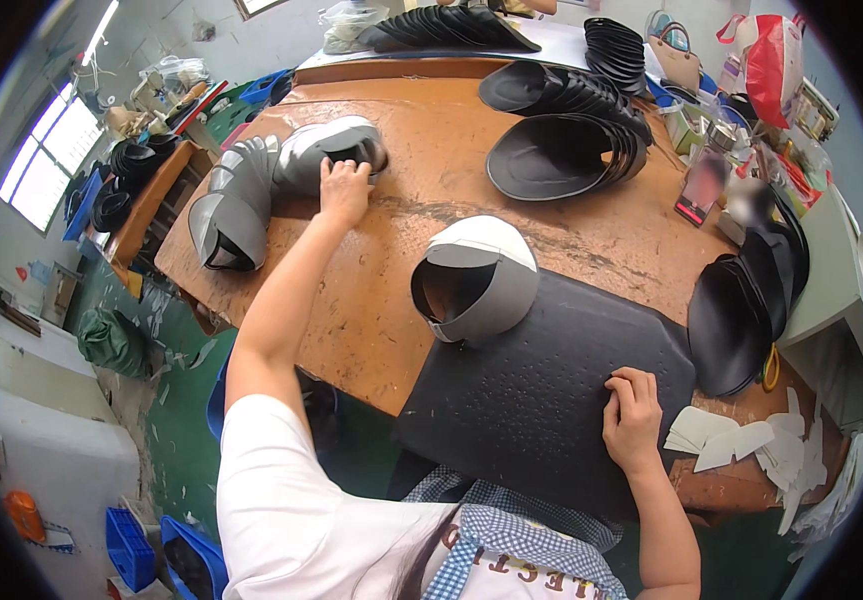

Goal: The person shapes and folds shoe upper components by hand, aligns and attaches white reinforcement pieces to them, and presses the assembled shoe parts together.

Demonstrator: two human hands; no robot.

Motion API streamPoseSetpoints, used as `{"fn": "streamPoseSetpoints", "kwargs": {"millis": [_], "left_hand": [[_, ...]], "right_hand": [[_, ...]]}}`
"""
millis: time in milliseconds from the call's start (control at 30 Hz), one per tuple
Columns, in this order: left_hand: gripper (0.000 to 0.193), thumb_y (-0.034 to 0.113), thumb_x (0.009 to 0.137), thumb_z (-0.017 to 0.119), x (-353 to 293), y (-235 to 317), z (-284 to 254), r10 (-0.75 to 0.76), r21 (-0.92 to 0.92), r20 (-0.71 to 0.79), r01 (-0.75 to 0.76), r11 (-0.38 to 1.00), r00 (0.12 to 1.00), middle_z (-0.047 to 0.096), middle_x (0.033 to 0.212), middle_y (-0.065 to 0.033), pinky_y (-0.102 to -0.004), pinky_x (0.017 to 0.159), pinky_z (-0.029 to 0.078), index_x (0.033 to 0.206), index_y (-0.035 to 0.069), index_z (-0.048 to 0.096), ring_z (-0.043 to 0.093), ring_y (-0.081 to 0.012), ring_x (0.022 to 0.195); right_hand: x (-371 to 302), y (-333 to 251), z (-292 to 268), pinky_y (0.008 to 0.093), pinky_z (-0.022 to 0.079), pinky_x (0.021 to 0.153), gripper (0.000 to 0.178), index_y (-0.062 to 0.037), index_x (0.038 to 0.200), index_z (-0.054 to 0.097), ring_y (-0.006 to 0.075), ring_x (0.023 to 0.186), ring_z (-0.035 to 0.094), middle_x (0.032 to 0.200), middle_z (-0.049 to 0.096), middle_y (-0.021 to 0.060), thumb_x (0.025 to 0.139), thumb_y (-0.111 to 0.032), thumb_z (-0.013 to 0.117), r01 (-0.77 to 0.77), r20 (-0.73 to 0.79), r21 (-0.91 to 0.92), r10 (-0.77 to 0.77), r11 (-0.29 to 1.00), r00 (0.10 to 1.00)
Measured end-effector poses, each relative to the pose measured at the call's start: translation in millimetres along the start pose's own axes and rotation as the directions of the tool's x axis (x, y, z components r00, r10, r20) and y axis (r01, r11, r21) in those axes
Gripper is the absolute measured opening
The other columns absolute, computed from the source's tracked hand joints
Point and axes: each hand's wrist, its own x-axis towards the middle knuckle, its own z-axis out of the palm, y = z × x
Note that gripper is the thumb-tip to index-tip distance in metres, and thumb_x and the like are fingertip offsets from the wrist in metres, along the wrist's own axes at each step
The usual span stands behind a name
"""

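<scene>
Currently touching nested, curved, grey-and-white shells (pixel 296 165) with left hand (pixel 346 191), unclear whether gripping, resting half-open right hand (pixel 633 417) on flat black mat (pixel 521 430).

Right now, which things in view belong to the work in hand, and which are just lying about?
Seemingly in use:
- row of grey pieces, left hand at its far end
- grey-and-white piece, partly over the mat
- black mat, right hand on it

Apparently lying about:
- red-and-white bag
- handbag
- green sack
</scene>
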Motion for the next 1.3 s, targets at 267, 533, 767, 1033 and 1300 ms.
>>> {"fn": "streamPoseSetpoints", "kwargs": {"millis": [267,533,767,1033,1300], "left_hand": [[0.013,0.006,0.083,0.064,-132.8,98.6,-156.9,0.206,-0.173,-0.128,-0.226,0.959,0.970,0.066,0.090,-0.0121,-0.0518,0.110,0.039,0.095,0.007,0.063,0.064,-0.0301,0.097],[0.023,0.000,0.083,0.071,-132.2,67.9,-203.7,0.097,-0.385,-0.214,-0.176,0.906,0.972,0.067,0.124,-0.0126,-0.0531,0.114,0.039,0.105,0.001,0.068,0.062,-0.0323,0.120],[0.027,0.005,0.089,0.072,-126.6,52.3,-262.6,-0.144,-0.427,-0.330,-0.011,0.904,0.933,0.070,0.108,-0.0178,-0.0402,0.087,0.052,0.114,-0.003,0.066,0.068,-0.0364,0.099],[0.026,0.007,0.093,0.068,-133.5,20.7,-232.6,-0.319,-0.366,-0.261,0.212,0.906,0.911,0.068,0.107,-0.0232,-0.0462,0.087,0.050,0.116,-0.003,0.063,0.065,-0.0433,0.102],[0.025,0.002,0.091,0.067,-139.0,40.1,-228.0,-0.199,-0.160,-0.379,0.148,0.976,0.904,0.066,0.115,-0.0181,-0.0459,0.095,0.048,0.115,-0.003,0.063,0.063,-0.0391,0.108]], "right_hand": [[-1.4,3.1,2.5,0.0426,0.054,0.082,0.019,0.0015,0.097,0.063,0.0348,0.098,0.061,0.107,0.062,0.0139,0.079,0.010,0.063,-0.006,-0.012,-0.021,0.006,1.000,1.000],[-2.3,1.7,3.1,0.0411,0.054,0.084,0.021,0.0020,0.097,0.065,0.0322,0.099,0.062,0.107,0.063,0.0126,0.077,0.010,0.065,0.016,-0.051,-0.017,-0.017,1.000,0.999],[-3.4,5.6,3.8,0.0398,0.056,0.084,0.021,0.0017,0.096,0.066,0.0307,0.099,0.062,0.106,0.063,0.0118,0.076,0.010,0.065,0.019,-0.064,0.001,-0.019,1.000,0.998],[-7.6,6.5,0.5,0.0399,0.056,0.081,0.018,0.0010,0.095,0.066,0.0307,0.100,0.062,0.106,0.064,0.0108,0.079,0.009,0.065,-0.004,-0.047,0.055,0.007,0.998,0.999],[-1.9,8.1,1.0,0.0396,0.056,0.084,0.019,-0.0018,0.095,0.066,0.0305,0.098,0.062,0.105,0.063,0.0097,0.078,0.007,0.065,0.010,-0.079,0.086,-0.003,0.996,0.997]]}}
